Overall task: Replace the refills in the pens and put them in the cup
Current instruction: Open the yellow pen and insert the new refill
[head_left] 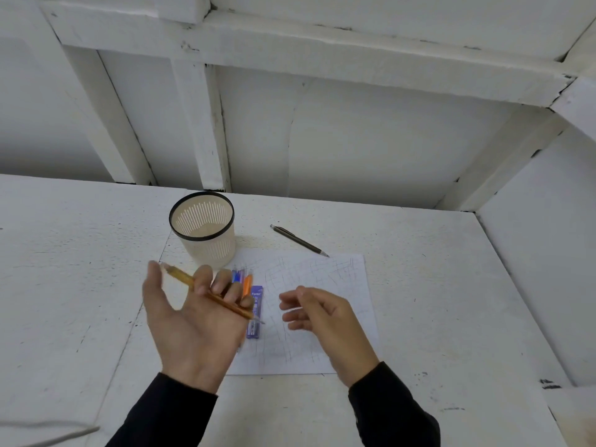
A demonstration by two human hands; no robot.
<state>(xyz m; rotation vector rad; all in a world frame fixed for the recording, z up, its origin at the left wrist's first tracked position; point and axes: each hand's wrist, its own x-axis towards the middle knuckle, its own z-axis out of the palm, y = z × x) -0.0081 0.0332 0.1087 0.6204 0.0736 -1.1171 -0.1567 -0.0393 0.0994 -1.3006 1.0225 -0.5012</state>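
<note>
Left grip [190,321] around amber pen [181,276], palm-up

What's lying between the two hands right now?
In the head view, a purple refill pack lies on the scribbled paper between the left hand and right hand; the tip of the amber pen overhangs it.

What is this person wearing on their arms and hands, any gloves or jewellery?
No gloves: the left hand and right hand are bare, with no ring showing. Long black fabric covers each arm to the wrist, as the left sleeve and right sleeve. Both look plain, with no logo, stripe or marking visible, and no watch or bracelet shows at the cuffs.
</note>
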